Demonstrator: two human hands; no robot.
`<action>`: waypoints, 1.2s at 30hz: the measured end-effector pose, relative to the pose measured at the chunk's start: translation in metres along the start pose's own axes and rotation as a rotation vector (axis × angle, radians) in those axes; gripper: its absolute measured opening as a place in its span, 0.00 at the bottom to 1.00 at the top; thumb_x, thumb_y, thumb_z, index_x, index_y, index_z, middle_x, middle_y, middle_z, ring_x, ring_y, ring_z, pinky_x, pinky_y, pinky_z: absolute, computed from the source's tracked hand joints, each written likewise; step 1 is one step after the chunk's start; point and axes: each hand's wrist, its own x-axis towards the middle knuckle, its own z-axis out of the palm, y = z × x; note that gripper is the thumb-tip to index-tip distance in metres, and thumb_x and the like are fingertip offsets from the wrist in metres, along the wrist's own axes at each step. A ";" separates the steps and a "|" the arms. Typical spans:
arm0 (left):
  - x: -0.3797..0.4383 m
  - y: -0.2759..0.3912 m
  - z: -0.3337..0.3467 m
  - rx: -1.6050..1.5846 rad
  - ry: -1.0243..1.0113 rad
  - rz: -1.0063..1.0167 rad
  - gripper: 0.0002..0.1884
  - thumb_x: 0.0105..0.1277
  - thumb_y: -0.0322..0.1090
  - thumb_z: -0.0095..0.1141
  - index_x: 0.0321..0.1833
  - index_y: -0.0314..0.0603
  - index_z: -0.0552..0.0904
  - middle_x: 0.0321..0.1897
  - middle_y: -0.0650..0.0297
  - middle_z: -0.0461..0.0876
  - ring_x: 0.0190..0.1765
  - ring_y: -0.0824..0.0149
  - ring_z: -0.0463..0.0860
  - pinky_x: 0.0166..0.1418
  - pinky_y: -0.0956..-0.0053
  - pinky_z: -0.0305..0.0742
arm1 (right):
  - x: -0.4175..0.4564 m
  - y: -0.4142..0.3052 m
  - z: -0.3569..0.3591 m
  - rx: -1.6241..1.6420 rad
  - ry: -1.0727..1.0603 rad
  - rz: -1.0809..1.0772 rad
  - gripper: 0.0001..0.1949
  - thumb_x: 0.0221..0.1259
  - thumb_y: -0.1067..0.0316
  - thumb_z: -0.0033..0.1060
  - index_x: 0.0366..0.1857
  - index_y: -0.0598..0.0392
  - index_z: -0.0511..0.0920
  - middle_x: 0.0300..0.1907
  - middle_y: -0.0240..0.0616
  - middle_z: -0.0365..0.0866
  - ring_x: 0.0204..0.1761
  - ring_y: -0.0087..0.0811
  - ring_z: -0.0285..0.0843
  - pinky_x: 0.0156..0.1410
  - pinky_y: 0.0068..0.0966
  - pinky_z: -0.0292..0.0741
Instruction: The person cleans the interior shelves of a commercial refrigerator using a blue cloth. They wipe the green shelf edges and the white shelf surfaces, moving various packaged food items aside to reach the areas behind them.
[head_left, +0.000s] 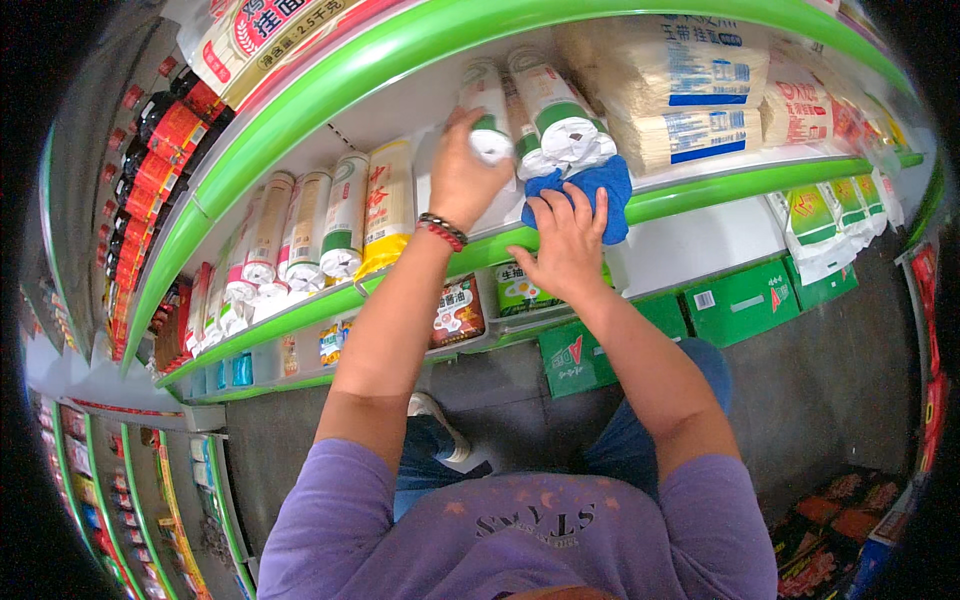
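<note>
My left hand (469, 169), with beaded bracelets at the wrist, grips the white lower end of a paper-wrapped noodle roll (489, 112) on the shelf. Just right of it, my right hand (566, 232) lies spread on a blue cloth (616, 196), its fingers pressing the cloth against the green shelf edge (675, 191). Beyond the cloth lie several more wrapped noodle rolls (551, 97) with green bands and twisted white ends. The fingertips of my left hand are partly blurred.
More noodle packs (345, 214) line the shelf at left; large clear noodle bags (697, 135) are stacked at right. Green boxes (742, 304) and bins with sauce pouches (459, 307) sit below. Dark sauce bottles (154, 150) stand far left. An upper shelf edge (300, 120) curves above.
</note>
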 end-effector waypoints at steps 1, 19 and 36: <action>0.003 0.007 -0.016 -0.085 -0.031 -0.129 0.36 0.51 0.34 0.71 0.66 0.35 0.73 0.63 0.44 0.76 0.62 0.53 0.79 0.66 0.65 0.74 | 0.000 0.001 -0.001 -0.003 -0.012 0.008 0.36 0.45 0.47 0.75 0.59 0.53 0.75 0.62 0.41 0.70 0.71 0.48 0.56 0.79 0.61 0.35; -0.106 -0.123 -0.196 0.234 0.108 -0.100 0.36 0.50 0.26 0.69 0.66 0.36 0.71 0.65 0.47 0.74 0.68 0.50 0.73 0.72 0.60 0.68 | 0.001 -0.007 -0.002 -0.017 0.030 0.003 0.34 0.44 0.48 0.77 0.56 0.54 0.77 0.61 0.41 0.72 0.70 0.48 0.60 0.79 0.60 0.40; -0.120 -0.116 -0.184 0.849 0.310 -0.159 0.31 0.60 0.50 0.68 0.59 0.37 0.76 0.58 0.49 0.78 0.65 0.46 0.72 0.73 0.50 0.59 | 0.002 -0.006 -0.005 -0.031 -0.009 0.015 0.34 0.46 0.48 0.76 0.58 0.53 0.76 0.62 0.40 0.72 0.71 0.47 0.58 0.80 0.60 0.37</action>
